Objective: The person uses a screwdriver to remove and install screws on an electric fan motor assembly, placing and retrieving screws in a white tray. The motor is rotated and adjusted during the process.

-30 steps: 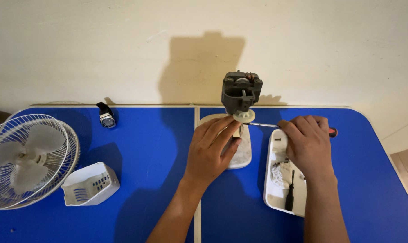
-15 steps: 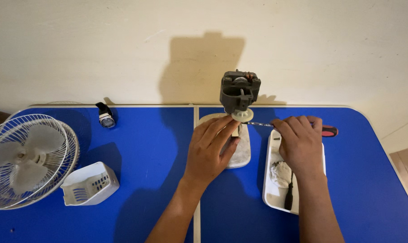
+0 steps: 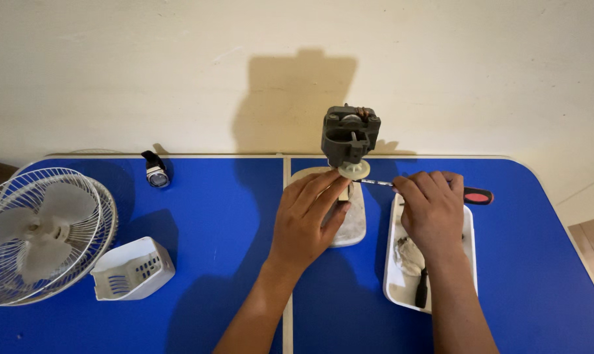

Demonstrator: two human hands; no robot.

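While the left hand (image 3: 308, 219) lies over the white stand (image 3: 349, 219) and grips its short post, the grey motor (image 3: 350, 136) sits up on top of that post, near the back edge of the blue bench (image 3: 211, 216). The motor stands upright with a pale round collar under it. The right hand (image 3: 433, 213) is closed around a screwdriver (image 3: 434, 191). Its red and black handle sticks out to the right of the fingers, and its thin metal tip points left and meets the collar just under the motor.

Under the right hand is a white tray (image 3: 468, 262) with a crumpled rag and a small black tool in it. Well off to the left, a white fan cage (image 3: 44, 235) with the blades inside lies flat on the bench. Just beside it sits a white plastic cover (image 3: 132, 269) with slots. A black watch (image 3: 156, 172) rests near the back edge, by the pale wall (image 3: 146, 72).
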